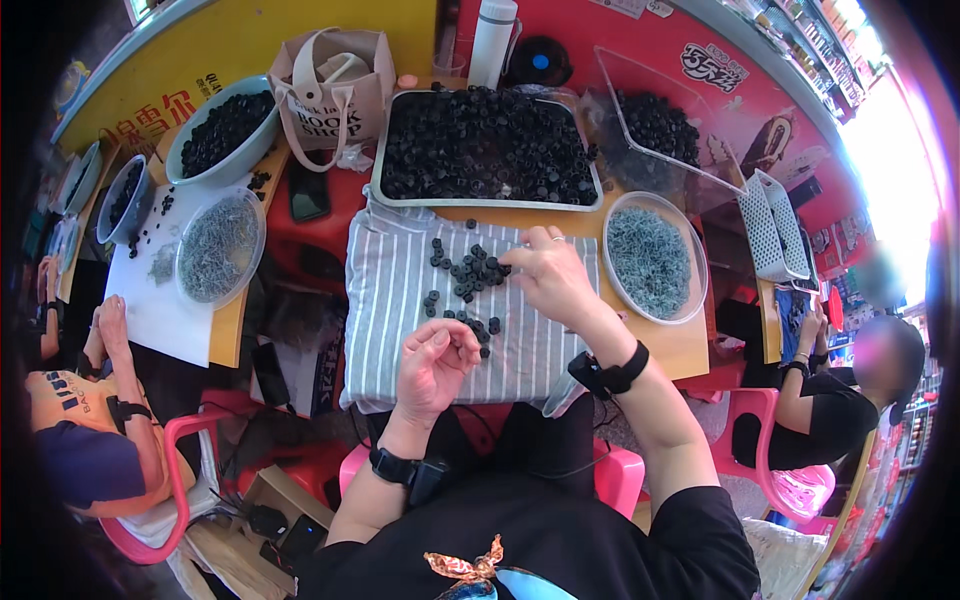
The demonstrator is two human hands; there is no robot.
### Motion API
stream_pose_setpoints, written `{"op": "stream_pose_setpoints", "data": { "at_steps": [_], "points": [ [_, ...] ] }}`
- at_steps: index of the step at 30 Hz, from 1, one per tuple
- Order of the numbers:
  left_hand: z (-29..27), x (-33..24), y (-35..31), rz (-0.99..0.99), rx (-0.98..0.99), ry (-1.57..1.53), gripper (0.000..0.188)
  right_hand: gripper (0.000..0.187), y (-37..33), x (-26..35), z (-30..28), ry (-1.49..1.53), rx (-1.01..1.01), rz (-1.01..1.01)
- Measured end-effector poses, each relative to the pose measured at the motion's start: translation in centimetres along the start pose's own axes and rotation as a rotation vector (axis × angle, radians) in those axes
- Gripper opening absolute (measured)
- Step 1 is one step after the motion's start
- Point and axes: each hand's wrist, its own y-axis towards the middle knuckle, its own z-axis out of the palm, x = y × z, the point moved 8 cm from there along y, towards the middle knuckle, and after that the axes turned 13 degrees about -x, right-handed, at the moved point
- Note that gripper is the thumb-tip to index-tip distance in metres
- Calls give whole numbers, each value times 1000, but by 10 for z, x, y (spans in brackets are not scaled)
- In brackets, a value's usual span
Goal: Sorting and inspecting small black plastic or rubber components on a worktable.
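Left hand: your left hand (436,365) is lifted in front of your body, with fingers half curled and the thumb toward the index finger; whether something small is inside, I cannot tell.
Right hand: your right hand (550,270) reaches farther forward, back side up, and its fingers are bent with the tips nearly together at the right edge of the pile; I cannot tell if they grip one piece or only touch it.
Small black pieces: the loose small black pieces (468,275) lie just to the left of your right fingertips and ahead of your left hand; a few are close beside the left fingers.
Striped cloth: the grey and white striped cloth (520,370) is spread under both hands and carries these pieces.
Large tray: beyond both hands is the white-rimmed tray (480,203), filled with many black pieces.
Right container: to the right of your right hand stands a round clear container (701,285) with thin silvery pieces, on the wooden surface (690,350).
Left container: well apart from your left hand, to its left, is a similar round tub (262,235), also with thin silvery pieces.
Behind the tray: farthest from your hands stands a white bottle (492,45).
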Motion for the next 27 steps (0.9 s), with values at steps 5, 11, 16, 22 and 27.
{"op": "stream_pose_setpoints", "data": {
  "at_steps": [5,11,16,22,27],
  "points": [
    [-1,1,2,-22,2,-19,22,23,5,1,14,-102,19,-60],
    [1,4,4,-23,-4,12,22,24,-3,-8,8,-28,-3,40],
    [1,2,2,-7,-8,47,21,23,-2,-4,9,-70,9,-15],
    [-4,4,2,-9,-29,80,22,20,-6,5,3,-150,-56,-152],
    [-1,3,1,1,-28,90,21,14,-27,9,2,88,12,-40]
  ]
}}
